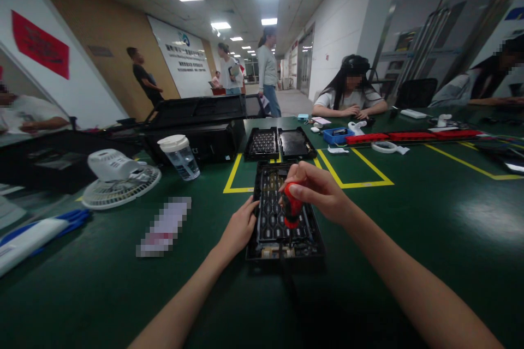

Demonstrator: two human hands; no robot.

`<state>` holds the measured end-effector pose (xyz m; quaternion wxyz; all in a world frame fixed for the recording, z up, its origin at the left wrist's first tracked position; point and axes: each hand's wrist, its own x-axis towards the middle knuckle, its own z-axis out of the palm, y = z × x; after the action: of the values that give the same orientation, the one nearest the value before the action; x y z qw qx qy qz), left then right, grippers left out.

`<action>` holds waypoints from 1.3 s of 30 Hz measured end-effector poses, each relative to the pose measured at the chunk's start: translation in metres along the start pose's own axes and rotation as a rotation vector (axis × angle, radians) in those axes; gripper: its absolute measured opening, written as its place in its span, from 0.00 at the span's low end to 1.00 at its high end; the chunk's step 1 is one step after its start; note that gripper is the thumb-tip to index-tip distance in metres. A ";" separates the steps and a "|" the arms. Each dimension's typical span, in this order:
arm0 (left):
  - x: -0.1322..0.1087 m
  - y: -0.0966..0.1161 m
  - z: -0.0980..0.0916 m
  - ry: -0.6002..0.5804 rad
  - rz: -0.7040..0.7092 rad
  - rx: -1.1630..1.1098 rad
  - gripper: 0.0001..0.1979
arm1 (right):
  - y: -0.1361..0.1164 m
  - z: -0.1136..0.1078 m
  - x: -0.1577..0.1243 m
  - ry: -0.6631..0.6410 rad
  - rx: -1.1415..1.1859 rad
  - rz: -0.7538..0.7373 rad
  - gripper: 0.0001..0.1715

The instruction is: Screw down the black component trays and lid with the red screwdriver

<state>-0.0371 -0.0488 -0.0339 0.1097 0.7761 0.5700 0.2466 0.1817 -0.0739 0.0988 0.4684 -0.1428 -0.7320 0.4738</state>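
Note:
A long black case [315, 234] lies in front of me, holding a black tray of rounded cells [268, 212]. Parts and wiring show at its near end. My right hand [317, 188] is closed round the top of a red and black screwdriver [293, 210], whose shaft points down at the near end of the case. The tip is too blurred to make out. My left hand [241, 223] grips the left edge of the case, with its fingertips at the rim.
Beyond the case lie two open black trays [262, 144]. A clear cup [180, 158], a white fan [118, 177] and a large black box [196, 136] stand to the left. Tape [385, 147] and a blue bin [338, 135] lie right. A person [350, 92] sits across the table.

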 end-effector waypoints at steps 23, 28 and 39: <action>-0.001 0.001 0.000 0.006 0.005 -0.015 0.21 | -0.011 0.006 -0.002 0.105 -0.449 -0.015 0.13; 0.000 0.000 0.001 0.004 0.014 -0.004 0.21 | -0.014 0.009 -0.002 0.122 -0.518 -0.038 0.13; -0.001 0.000 0.001 -0.004 0.006 -0.006 0.21 | -0.015 0.015 -0.002 0.203 -0.684 -0.073 0.15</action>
<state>-0.0371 -0.0493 -0.0349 0.1123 0.7778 0.5668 0.2471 0.1736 -0.0912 0.1088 0.4804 -0.3112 -0.8027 0.1676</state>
